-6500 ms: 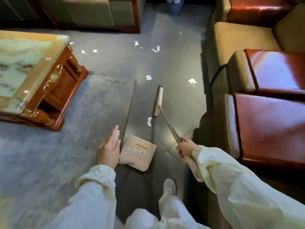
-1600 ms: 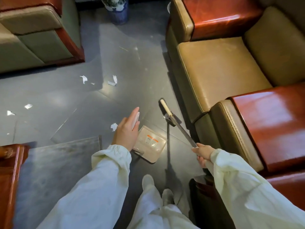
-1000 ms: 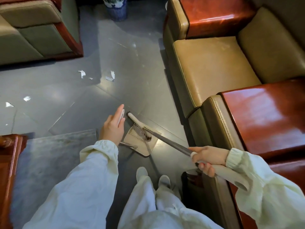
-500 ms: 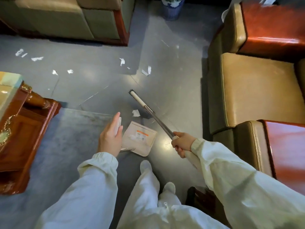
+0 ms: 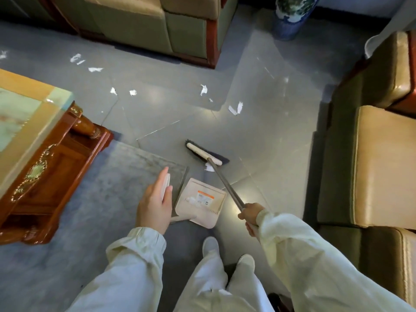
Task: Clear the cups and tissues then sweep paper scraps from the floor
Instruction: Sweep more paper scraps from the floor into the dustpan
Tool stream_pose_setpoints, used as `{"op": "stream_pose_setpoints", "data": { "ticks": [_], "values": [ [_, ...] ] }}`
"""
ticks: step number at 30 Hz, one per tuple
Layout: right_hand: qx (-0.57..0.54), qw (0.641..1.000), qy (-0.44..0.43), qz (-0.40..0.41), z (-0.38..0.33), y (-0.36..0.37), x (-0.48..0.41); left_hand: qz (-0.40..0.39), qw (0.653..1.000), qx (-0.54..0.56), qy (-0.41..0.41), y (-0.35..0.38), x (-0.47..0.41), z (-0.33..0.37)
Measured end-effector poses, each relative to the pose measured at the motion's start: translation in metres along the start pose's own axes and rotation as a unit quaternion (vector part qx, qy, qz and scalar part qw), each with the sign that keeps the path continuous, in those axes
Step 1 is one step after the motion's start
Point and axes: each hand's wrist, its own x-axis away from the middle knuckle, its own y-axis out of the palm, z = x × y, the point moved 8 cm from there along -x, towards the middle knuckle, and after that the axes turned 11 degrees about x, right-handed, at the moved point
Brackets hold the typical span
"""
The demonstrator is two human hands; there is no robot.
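Fingers (image 5: 243, 214) of the right hand (image 5: 251, 213) curl round the broom (image 5: 201, 153); left hand (image 5: 155, 204) pinches the dustpan (image 5: 202, 207) handle. One paper scrap (image 5: 209, 168) lies by the bristles, more scraps (image 5: 234, 109) beyond; coffee table (image 5: 33, 122) and rug (image 5: 108, 194) crowd left.

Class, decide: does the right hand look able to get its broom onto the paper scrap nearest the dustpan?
Probably yes. The right hand grips the broom by its handle, the broom head rests just beyond the scrap, and only bare floor separates the scrap from the dustpan.
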Motion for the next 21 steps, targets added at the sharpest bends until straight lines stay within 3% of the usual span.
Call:
{"op": "stream_pose_setpoints", "data": {
  "ticks": [6, 9, 12, 16, 21],
  "values": [
    [0.198, 0.979, -0.027, 0.035, 0.005, -0.013, 0.004, 0.042, 0.999, 0.013, -0.031, -0.002, 0.001, -0.004],
    [0.336, 0.94, -0.041, 0.045, 0.015, -0.015, 0.015, 0.046, 0.998, 0.044, -0.029, 0.014, -0.006, 0.006],
    [0.29, 0.956, -0.053, -0.01, 0.034, -0.014, 0.026, 0.045, 0.997, 0.053, -0.04, 0.02, -0.014, 0.009],
    [0.304, 0.948, -0.015, -0.093, 0.06, -0.024, 0.053, 0.047, 0.997, 0.047, -0.025, 0.014, -0.013, 0.008],
    [0.238, 0.964, 0.009, -0.117, 0.084, -0.049, 0.076, 0.042, 0.996, 0.067, -0.029, 0.012, -0.009, 0.007]
  ]
}}
